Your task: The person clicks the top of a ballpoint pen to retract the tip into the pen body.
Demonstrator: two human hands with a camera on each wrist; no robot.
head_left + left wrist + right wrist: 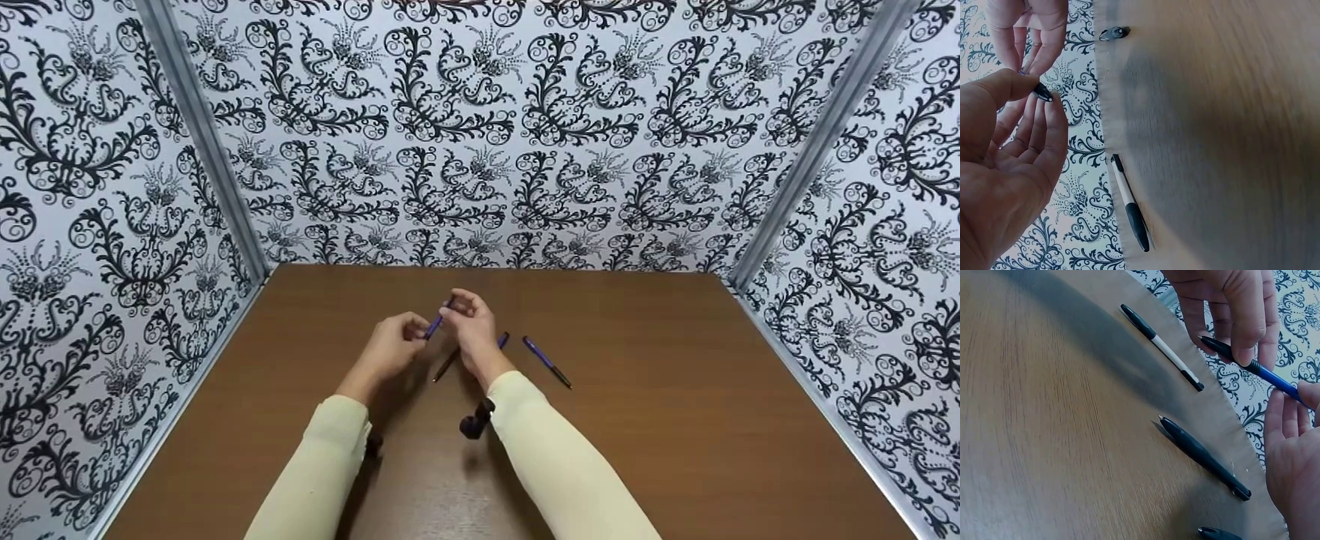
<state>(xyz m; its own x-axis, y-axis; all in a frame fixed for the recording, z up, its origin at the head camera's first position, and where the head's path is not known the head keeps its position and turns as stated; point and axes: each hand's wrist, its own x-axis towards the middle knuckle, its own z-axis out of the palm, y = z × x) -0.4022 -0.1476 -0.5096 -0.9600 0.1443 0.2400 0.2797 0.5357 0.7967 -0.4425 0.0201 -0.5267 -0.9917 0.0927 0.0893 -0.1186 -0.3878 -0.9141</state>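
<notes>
Both hands hold one blue pen [434,327] above the table. My left hand [390,345] pinches its black grip close to the tip, while my right hand [474,330] has the other end between thumb and fingers. The right wrist view shows the pen's blue barrel [1276,379] running from the left hand [1230,309] to the right hand [1300,461]. In the left wrist view, the dark tip [1044,92] sticks out past the left thumb.
A white pen with a black grip [1168,354] lies on the wooden table [675,420], beside a dark-looking pen [1202,455]. Farther right rests a blue pen with a black grip [547,362]. Patterned walls [480,187] enclose the table at the back and sides.
</notes>
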